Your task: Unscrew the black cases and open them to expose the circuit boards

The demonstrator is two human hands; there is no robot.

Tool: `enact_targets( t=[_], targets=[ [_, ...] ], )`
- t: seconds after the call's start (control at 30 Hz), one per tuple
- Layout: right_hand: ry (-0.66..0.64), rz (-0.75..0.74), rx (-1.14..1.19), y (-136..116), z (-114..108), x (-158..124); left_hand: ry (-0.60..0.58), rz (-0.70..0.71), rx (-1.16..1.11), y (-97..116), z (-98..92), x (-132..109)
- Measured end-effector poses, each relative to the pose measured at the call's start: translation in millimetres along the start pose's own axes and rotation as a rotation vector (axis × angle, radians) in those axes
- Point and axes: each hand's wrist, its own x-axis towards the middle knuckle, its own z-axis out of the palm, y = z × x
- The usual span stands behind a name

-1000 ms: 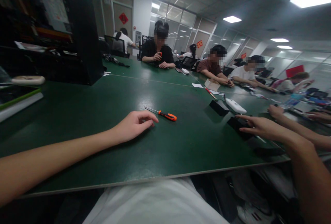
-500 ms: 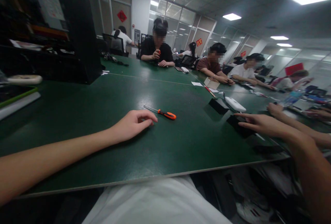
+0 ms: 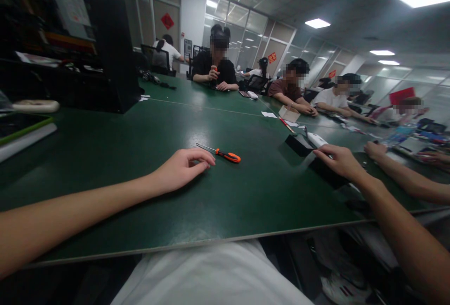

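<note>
My left hand [image 3: 183, 170] rests on its side on the green table [image 3: 140, 155], fingers loosely curled and apart from the thumb, holding nothing. An orange-handled screwdriver [image 3: 227, 156] lies just beyond its fingertips, not touched. My right hand [image 3: 339, 160] reaches out at the right with its fingers stretched forward. It lies over a white device [image 3: 315, 139] and above a flat black object [image 3: 328, 176]. The hand hides most of the white device, so I cannot see whether it grips it.
A small black box [image 3: 298, 145] sits just left of the white device, a cardboard box [image 3: 288, 114] further back. A tall black cabinet [image 3: 108, 42] stands at the left. Another person's forearm [image 3: 401, 176] lies on the table at the right. Several people sit along the far side.
My right hand has moved forward and left, from over the black object onto the white device. My left hand and the screwdriver have not moved.
</note>
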Motion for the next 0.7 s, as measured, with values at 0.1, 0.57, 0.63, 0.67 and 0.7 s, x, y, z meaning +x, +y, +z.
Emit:
enact_targets(
  t=[0.1, 0.57, 0.63, 0.67, 0.7],
  targets=[
    [0.021, 0.025, 0.021, 4, 2, 1, -0.001, 0.012, -0.008, 0, -0.1, 0],
    [0.023, 0.129, 0.132, 8, 6, 4, -0.017, -0.008, 0.000, 0, 0.6, 0],
    [0.046, 0.157, 0.137, 10, -2, 2, -0.012, -0.027, -0.015, -1, 1.0, 1],
    [0.057, 0.178, 0.129, 11, -7, 3, -0.007, -0.037, -0.025, -1, 1.2, 2],
    [0.064, 0.202, 0.113, 13, -12, 5, -0.001, -0.046, -0.034, -1, 1.4, 3]
  ],
)
